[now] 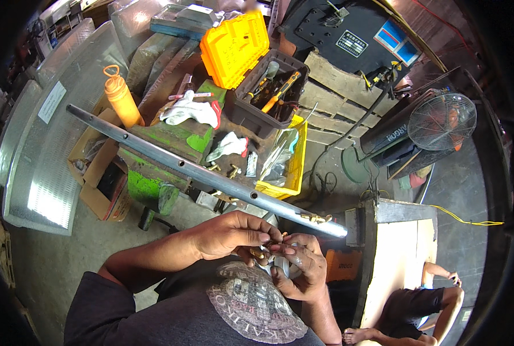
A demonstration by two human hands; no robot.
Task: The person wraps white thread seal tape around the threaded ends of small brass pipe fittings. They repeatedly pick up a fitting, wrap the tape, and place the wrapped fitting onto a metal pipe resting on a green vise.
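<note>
Close to my chest, my left hand (234, 235) pinches a small brass fitting (261, 254) between thumb and fingers. My right hand (302, 264) closes on the same spot from the other side, its fingertips meeting the left ones. A whitish round piece (281, 265) shows in the right palm; its kind is hard to make out. Just beyond the hands, a long grey metal pipe (216, 180) with several holes runs diagonally over a green vise (153, 179). At its near right end sits another brass fitting (316, 218), and more brass fittings (233, 171) lie behind the pipe.
White gloves (190, 111), an orange bottle (121, 98), an open toolbox (263, 98) and a yellow bin (296, 167) stand behind the pipe. A cardboard box (98, 173) is at left, a fan (441, 121) at right. Another person (418, 305) sits at lower right.
</note>
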